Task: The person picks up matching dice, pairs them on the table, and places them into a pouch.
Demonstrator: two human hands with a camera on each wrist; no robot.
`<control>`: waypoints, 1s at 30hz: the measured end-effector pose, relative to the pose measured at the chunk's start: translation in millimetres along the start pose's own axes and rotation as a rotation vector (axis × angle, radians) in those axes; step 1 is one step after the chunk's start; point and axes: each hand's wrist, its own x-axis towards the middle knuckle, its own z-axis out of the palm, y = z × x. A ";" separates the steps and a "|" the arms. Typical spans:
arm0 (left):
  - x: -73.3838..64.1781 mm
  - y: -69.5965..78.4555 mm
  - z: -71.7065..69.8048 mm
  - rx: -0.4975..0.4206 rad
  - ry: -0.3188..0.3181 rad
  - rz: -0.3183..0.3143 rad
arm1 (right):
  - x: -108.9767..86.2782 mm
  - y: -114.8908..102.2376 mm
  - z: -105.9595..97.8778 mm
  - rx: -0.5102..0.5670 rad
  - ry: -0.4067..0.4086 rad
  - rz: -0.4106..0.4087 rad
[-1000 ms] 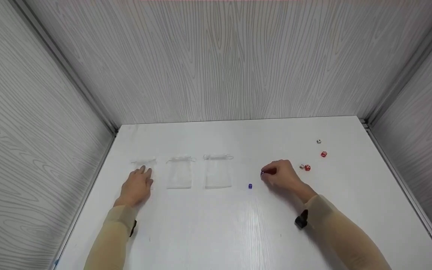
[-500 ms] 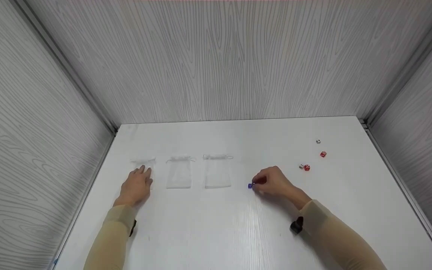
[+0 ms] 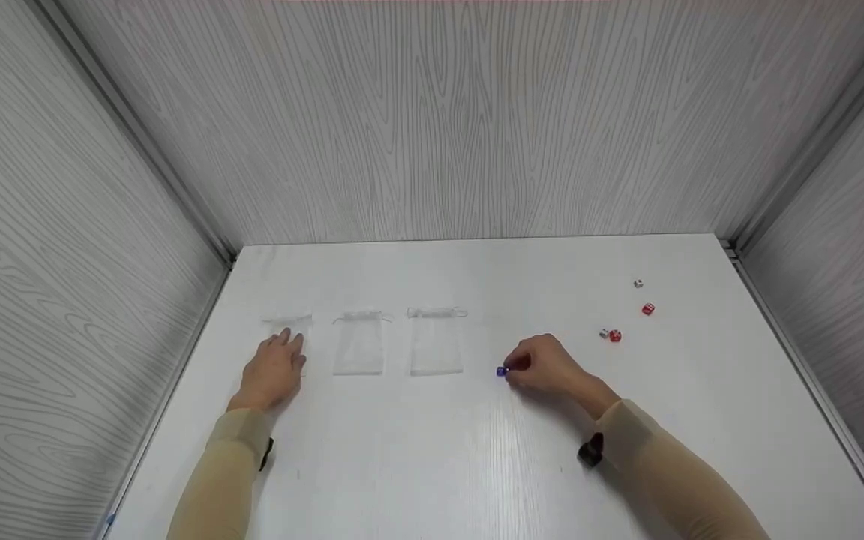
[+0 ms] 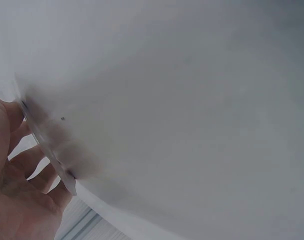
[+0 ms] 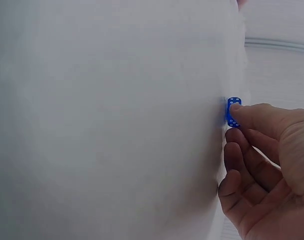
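Observation:
My right hand (image 3: 548, 367) is low over the white table, thumb and fingers at a small blue die (image 3: 502, 371) just right of the bags. In the right wrist view the thumb covers the middle of the blue dice (image 5: 233, 120); a second die seems to lie against the first, partly hidden. My left hand (image 3: 273, 371) rests with spread fingers on the leftmost sheer drawstring bag (image 3: 293, 322), hiding much of it. Two more bags lie flat to its right, a middle bag (image 3: 358, 349) and a right-hand bag (image 3: 436, 345).
Beyond my right hand lie a red die (image 3: 615, 336) with a white die (image 3: 604, 333) beside it. Farther back are another red die (image 3: 648, 308) and another white die (image 3: 638, 283). Wood-grain panels (image 3: 432, 120) stand behind and at both sides of the table.
My right hand has moved left and toward me, bringing one blue die up to the other; over the last half second it has stayed nearly still. The left hand has not moved.

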 end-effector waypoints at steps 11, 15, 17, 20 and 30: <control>0.1 2.2 -4.5 -0.048 0.023 -0.004 | -6.5 5.0 -5.2 0.041 -0.004 -0.028; 3.1 1.9 -6.4 -0.062 0.077 -0.004 | -10.0 5.6 -8.7 0.073 -0.016 -0.012; 4.7 1.2 -6.3 -0.063 0.108 -0.008 | -11.3 6.4 -9.9 0.072 -0.017 -0.009; 6.8 0.1 -5.1 -0.068 0.146 -0.022 | -12.8 8.0 -10.8 0.071 -0.014 -0.006; 10.1 9.4 -14.5 -0.122 0.225 -0.073 | -13.4 2.6 -16.6 0.080 0.056 0.005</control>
